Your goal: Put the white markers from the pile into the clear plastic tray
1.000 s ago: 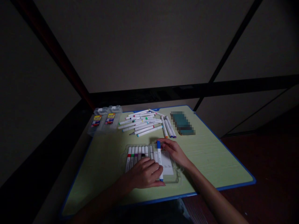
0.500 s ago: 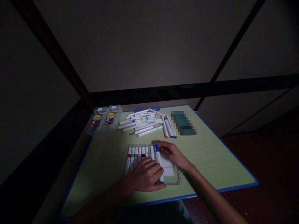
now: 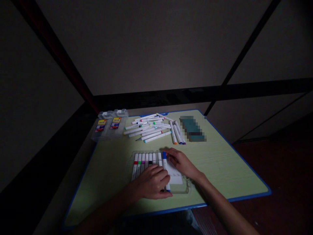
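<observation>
A marker with a blue cap (image 3: 164, 156) lies lengthwise at the right end of a row of white markers (image 3: 139, 164) in a clear plastic case (image 3: 187, 191). Around its lower part my left hand (image 3: 154, 182) is closed, with the thumb by the bottom tip. My right hand (image 3: 179, 161) grips the capped end with bent fingers. Red, green, purple and black bands show on the markers in the row; their lower parts are partly behind my left hand. A white sheet (image 3: 176, 179) shows in the case right of the blue marker.
Many loose white markers (image 3: 151, 130) lie in a pile behind the case. Two clear cases with labels (image 3: 115, 123) sit at the back left. A pixelated teal object (image 3: 192, 128) lies at the back right. The table (image 3: 220, 169) has a blue edge; a wall panel stands behind.
The blue marker has shifted slightly left, closer to the row, and sits a little straighter. Both hands stay on it, with the left hand moved very slightly.
</observation>
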### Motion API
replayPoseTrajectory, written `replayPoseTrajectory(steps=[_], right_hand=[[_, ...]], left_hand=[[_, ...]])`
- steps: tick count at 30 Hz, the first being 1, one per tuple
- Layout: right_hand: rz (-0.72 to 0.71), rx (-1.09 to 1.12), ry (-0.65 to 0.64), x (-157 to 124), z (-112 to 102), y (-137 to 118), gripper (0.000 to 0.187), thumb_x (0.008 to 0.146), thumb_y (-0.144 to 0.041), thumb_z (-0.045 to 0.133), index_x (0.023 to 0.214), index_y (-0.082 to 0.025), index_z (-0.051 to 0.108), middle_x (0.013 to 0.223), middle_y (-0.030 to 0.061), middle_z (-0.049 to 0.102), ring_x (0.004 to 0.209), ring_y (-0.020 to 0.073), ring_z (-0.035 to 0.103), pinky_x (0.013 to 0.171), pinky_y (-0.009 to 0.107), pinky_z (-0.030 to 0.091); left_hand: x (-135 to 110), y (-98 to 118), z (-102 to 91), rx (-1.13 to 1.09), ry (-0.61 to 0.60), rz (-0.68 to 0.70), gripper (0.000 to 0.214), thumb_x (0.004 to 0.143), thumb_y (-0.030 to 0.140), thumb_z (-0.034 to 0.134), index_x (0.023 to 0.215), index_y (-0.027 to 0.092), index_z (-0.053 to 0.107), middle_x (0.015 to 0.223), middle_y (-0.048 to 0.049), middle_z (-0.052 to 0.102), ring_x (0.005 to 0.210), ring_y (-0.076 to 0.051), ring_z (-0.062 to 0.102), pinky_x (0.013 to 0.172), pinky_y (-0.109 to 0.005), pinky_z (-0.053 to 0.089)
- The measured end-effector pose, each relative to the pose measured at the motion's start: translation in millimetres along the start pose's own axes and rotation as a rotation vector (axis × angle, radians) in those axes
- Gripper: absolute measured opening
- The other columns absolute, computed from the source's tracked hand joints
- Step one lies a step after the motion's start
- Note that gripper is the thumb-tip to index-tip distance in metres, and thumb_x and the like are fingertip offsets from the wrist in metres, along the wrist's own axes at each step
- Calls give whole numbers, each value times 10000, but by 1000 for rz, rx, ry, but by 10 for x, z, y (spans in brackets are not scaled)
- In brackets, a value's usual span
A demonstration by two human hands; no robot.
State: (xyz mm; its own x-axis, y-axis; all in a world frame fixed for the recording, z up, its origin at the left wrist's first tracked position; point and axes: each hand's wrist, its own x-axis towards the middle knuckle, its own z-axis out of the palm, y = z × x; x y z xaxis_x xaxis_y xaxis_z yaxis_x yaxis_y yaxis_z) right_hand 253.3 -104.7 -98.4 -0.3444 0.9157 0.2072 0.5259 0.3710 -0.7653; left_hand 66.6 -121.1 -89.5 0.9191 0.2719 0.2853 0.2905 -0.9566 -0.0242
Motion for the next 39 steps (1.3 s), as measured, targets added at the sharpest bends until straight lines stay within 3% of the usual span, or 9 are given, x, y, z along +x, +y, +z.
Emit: replayPoseTrajectory(steps=[24,39], right_hand=[[-17,-41,-17,-21,-16,-28,468,793,-37,419,1214,-224,503,879,49,563,810,159,535,759,296,430],[-49,-6,5,-36,-13,19,387,788,-27,426,1059,-204,638,892,61,568,803,144,549,741,270,445]], left_hand=[[12,-47,-45,-9,-49,2,358,777,507,512,786,150,532,762,-20,555,737,-168,490,649,-306,383],[-8,-46,-35,-59,6,-75,386,765,511,514,852,139,569,923,-84,599,907,-217,520,782,-355,443]])
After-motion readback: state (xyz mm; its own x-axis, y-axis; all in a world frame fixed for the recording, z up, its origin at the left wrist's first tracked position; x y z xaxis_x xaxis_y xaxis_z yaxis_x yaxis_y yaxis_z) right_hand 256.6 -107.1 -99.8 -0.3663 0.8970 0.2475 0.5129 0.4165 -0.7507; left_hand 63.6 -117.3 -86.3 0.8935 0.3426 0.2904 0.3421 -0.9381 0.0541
